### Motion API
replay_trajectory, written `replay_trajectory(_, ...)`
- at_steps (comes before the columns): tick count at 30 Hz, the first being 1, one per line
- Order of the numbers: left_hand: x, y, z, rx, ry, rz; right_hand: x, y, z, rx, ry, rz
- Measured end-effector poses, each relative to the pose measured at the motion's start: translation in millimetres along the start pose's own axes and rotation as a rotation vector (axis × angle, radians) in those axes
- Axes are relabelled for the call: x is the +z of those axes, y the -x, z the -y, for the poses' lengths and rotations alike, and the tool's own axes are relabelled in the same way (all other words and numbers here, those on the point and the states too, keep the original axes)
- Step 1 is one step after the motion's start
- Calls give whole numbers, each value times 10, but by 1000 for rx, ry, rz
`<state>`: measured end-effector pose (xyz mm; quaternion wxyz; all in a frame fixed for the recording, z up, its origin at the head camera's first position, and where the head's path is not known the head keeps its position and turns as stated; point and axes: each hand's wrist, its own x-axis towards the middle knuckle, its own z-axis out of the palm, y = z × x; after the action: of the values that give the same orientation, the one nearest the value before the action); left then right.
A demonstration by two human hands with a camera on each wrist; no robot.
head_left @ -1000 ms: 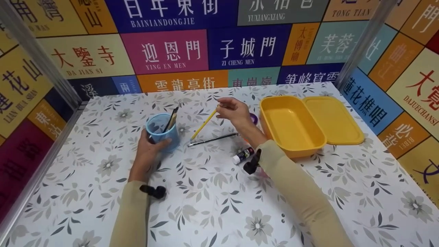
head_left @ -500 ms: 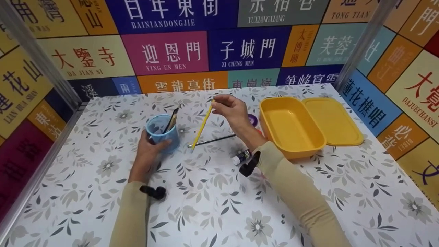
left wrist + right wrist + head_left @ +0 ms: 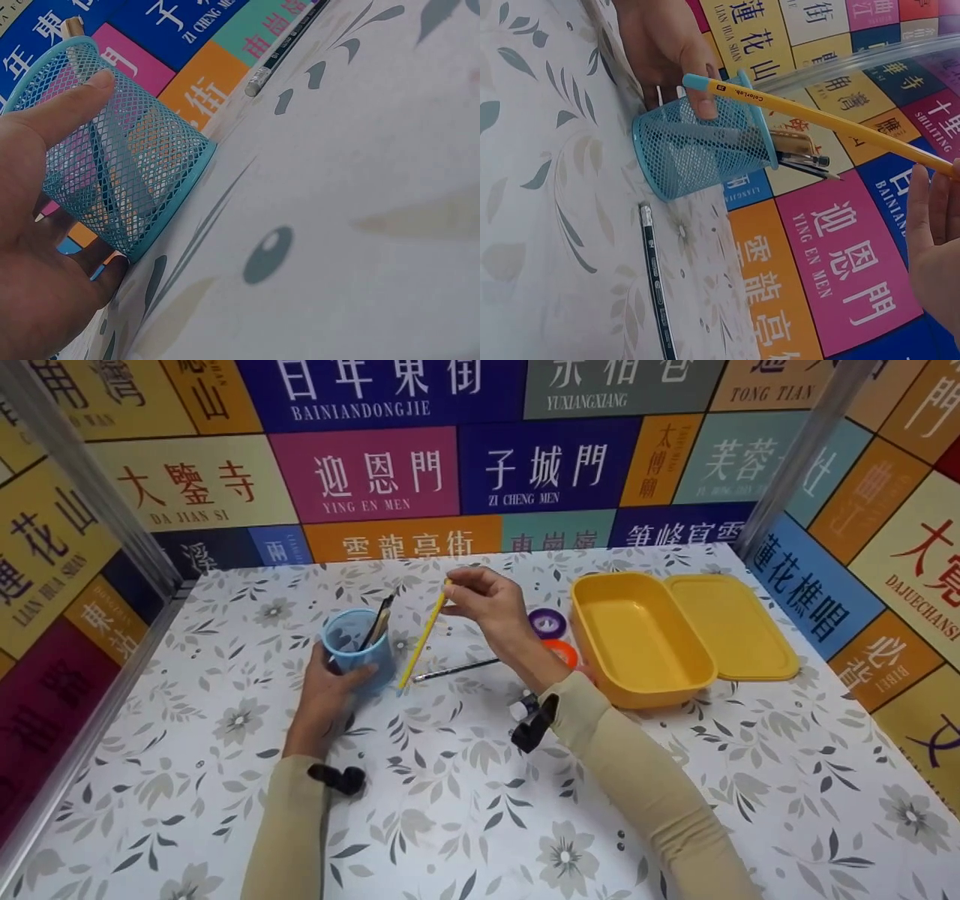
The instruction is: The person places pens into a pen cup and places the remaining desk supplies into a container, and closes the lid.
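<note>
My left hand (image 3: 324,701) grips a light blue mesh pen cup (image 3: 379,656), upright on the table, thumb along its near side. Inside the cup several slim items (image 3: 791,142) lean, among them a sharpened dark pencil and a tan wooden piece. With thumb and fingertips my right hand (image 3: 491,607) pinches one end of a yellow pencil (image 3: 424,636). The pencil slants down toward the cup, its light blue end lowest, beside the cup's right side and outside it. A black pencil with a pale end (image 3: 457,668) lies on the table below the right hand.
Purple (image 3: 547,624) and orange (image 3: 562,652) tape rolls lie right of the right hand. A glue stick (image 3: 521,709) is partly hidden by that wrist. Farther right stand a yellow box (image 3: 637,637) and its flat lid (image 3: 735,626). Printed panels (image 3: 360,472) close off the back.
My right hand has moved left with the yellow pencil, bringing it nearer the cup and standing it steeper. More of the tape rolls shows. The left hand stays on the cup.
</note>
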<state>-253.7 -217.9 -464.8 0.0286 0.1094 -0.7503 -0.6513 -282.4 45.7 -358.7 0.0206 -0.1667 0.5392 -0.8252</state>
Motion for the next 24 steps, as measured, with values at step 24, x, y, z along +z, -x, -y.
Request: replay_trajectory(24,-19,10,16,68,32,22,389,-24,-29,-160,-3,-144)
